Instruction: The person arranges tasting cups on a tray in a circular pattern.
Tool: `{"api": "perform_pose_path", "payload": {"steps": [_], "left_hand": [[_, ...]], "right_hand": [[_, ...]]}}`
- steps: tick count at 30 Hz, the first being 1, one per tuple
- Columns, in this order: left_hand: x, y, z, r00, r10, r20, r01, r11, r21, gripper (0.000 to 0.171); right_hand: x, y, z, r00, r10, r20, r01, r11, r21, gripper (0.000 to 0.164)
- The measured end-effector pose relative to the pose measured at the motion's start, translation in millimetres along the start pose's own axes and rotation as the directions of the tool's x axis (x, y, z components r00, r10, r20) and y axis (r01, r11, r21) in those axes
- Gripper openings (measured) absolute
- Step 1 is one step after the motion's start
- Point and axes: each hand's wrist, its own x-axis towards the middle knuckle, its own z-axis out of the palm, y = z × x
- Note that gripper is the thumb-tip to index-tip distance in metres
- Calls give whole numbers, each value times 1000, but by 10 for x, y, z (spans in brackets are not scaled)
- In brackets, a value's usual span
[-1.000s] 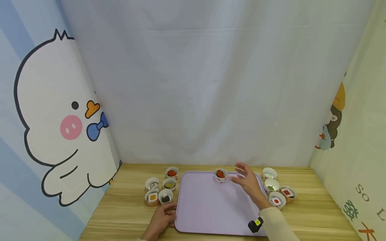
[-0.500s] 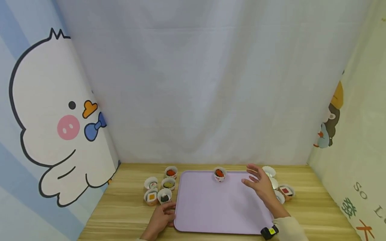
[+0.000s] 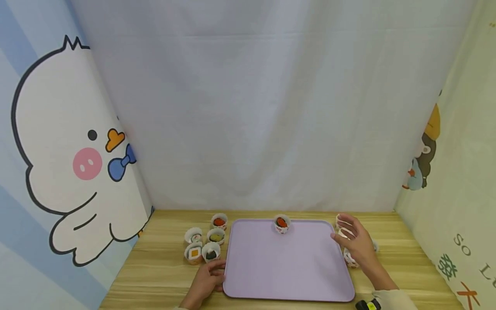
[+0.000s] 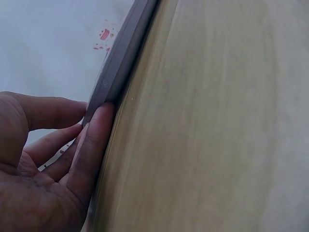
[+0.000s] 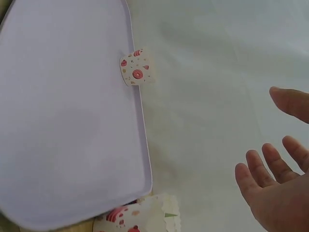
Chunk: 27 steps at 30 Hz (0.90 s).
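Note:
My left hand (image 3: 205, 279) grips the left edge of a lilac tray (image 3: 286, 265); in the left wrist view its thumb and fingertips (image 4: 99, 118) meet at the rim. A paper cup (image 3: 282, 228) holding an orange-red sushi piece stands at the tray's far edge, its printed side (image 5: 137, 68) showing in the right wrist view. My right hand (image 3: 358, 245), fingers apart and holding nothing, is raised over the group of paper cups (image 3: 350, 259) right of the tray. It hides most of that group.
Left of the tray cluster several paper cups, among them one with a red-topped piece (image 3: 219, 222), one with a yellow-centred square (image 3: 194, 253) and one with a dark piece (image 3: 211, 255). Behind the wooden table (image 3: 162, 275) hangs a pale curtain (image 3: 248, 129).
My right hand has moved right from beside the cup on the tray to over the right-hand cups, fingers spread. My left hand stays at the tray's edge.

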Motion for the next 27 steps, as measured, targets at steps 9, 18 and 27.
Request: {"api": "perform_pose_path", "payload": {"steps": [9,18,27], "left_hand": [[8,-24,5,1000,-5,3,5,1000,10,52],[43,-39,-8,1000,-7,-4,7,1000,26,52],[33,-40,-11,1000,-2,5,2,1000,11,52]], "right_hand": [[-81,2,-396,999,16,-42,-20,995,-98,64],[-168,145,-723,993,58,-98,-74,983,-166,62],[-241,320,-861,988,123,-93,-140,967,-212,66]]}}
